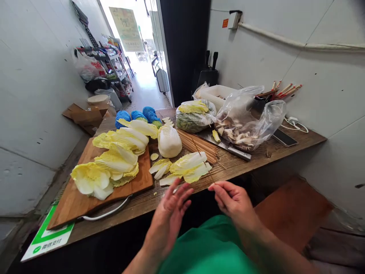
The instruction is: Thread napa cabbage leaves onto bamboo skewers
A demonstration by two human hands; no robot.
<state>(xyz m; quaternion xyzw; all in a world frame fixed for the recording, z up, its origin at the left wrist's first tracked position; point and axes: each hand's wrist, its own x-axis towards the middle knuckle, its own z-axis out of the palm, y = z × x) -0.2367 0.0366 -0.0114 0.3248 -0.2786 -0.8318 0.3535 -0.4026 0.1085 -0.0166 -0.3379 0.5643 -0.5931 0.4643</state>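
Where white walls [327, 87] flank the grained counter [309, 136], crinkled leaves [118, 160] top the board [68, 201]; right of it, the left hand [170, 211] spreads its fingers, the right hand [233, 199] pinches a skewer [210, 175].

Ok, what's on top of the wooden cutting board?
Overlapping napa cabbage leaves, white-ribbed with yellow edges, are spread over the wooden cutting board. The wood beneath them, and anything small tucked under the pile, is covered and can't be seen.

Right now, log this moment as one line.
left hand: open | right hand: pinching skewer | beyond hands: cabbage leaves, cabbage head, cutting board
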